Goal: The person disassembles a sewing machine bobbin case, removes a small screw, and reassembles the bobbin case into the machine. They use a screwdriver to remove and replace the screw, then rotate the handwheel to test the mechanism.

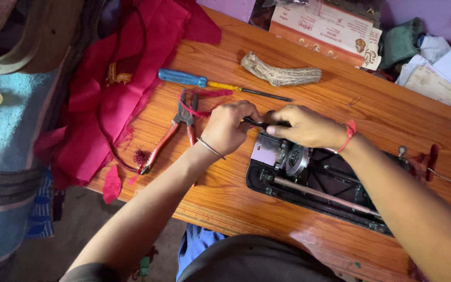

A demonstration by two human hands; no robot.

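- The wooden table [220, 198] is orange-brown with a streaked grain.
- The screwdriver [204, 82] has a blue handle, a yellow collar and a dark shaft.
- The pliers [170, 130] have red grips.
- The cloth [121, 78] is crimson, with a gold trim patch.
- The machine well [319, 183] is black, its metal parts silver.
- The right hand [309, 128] wears a red wrist thread; the left hand [228, 128] wears a silver bangle.

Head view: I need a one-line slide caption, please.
Left hand and right hand grip a thin dark tool over the sewing machine's opened underside.
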